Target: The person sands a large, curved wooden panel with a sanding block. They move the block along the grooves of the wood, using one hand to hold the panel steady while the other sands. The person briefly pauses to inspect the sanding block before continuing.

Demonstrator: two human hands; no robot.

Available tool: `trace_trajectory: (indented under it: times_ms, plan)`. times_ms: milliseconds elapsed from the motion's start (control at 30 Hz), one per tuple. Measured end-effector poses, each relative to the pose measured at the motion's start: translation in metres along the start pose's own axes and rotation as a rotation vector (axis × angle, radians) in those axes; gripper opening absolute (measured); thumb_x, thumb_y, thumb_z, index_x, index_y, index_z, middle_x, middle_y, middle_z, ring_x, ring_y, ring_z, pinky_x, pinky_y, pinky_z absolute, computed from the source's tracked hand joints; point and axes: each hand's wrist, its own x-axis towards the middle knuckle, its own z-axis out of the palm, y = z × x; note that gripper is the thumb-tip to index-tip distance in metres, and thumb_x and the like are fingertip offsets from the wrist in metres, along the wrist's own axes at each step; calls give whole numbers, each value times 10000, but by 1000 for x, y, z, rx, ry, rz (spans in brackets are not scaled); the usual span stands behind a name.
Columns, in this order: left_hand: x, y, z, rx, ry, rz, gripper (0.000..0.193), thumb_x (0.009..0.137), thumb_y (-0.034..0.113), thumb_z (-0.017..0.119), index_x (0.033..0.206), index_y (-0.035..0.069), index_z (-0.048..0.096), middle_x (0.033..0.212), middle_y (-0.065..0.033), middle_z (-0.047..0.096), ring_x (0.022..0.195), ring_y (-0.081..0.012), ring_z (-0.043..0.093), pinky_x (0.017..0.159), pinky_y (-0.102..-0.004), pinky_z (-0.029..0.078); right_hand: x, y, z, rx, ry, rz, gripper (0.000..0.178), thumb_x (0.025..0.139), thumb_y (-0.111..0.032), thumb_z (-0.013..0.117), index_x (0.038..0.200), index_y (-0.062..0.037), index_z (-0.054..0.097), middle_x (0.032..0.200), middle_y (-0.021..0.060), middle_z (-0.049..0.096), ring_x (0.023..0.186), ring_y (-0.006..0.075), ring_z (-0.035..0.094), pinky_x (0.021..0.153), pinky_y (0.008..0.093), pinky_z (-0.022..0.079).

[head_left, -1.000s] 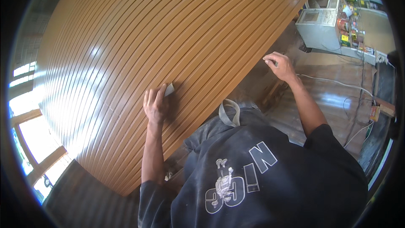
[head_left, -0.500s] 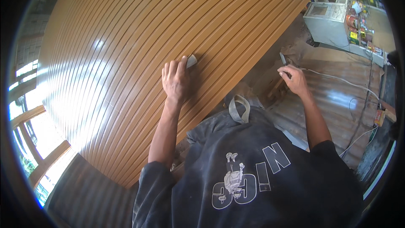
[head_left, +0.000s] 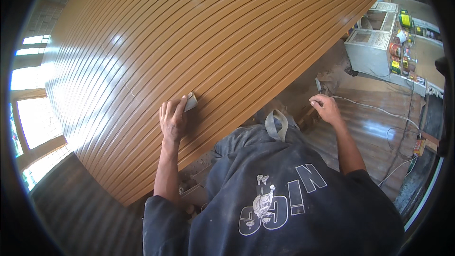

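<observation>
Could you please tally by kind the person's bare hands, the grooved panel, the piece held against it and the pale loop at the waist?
Bare hands: 2, the left hand and the right hand
Grooved brown panel: 1
Small pale piece in the left hand: 1
Pale loop: 1
Total: 5

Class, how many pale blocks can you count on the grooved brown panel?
1: the pale block is held in the left grip, against the grooved brown panel. The grip hides part of it; no other block shows.
</observation>
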Motion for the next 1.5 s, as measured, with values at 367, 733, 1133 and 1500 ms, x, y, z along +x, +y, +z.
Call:
trace_trajectory:
  times_ms: [367,733,1133,1500]
  plan:
    - [93,62,100,-41,42,-4,387,859,55,731,1238,129,751,1051,-55,665,984,-274,639,849,-424,516,-23,9,-8,-52,-31,47,172,976,-158,719,1086,-42,784,1030,122,781,909,290,746,821,404,576]
    - [206,138,196,-48,51,63,330,885,92,700,1205,162,734,1011,-32,636,1004,-256,630,854,-423,499,-93,68,-3,51,64,335,213,962,-200,727,1103,-56,797,1031,143,778,896,302,734,837,413,569]
    - [355,240,310,-93,-29,41,238,976,190,623,1158,181,776,1095,-58,666,1124,-282,635,946,-449,509,-104,132,-12,150,59,491,213,952,-171,741,1120,-51,794,1071,154,781,908,308,736,839,416,575]
    - [371,252,321,-67,-157,-23,263,979,175,615,1197,187,761,1152,-77,668,1199,-308,626,996,-463,519,-49,196,-133,166,203,434,229,975,-154,736,1148,-9,769,1056,136,788,979,225,749,896,369,575]
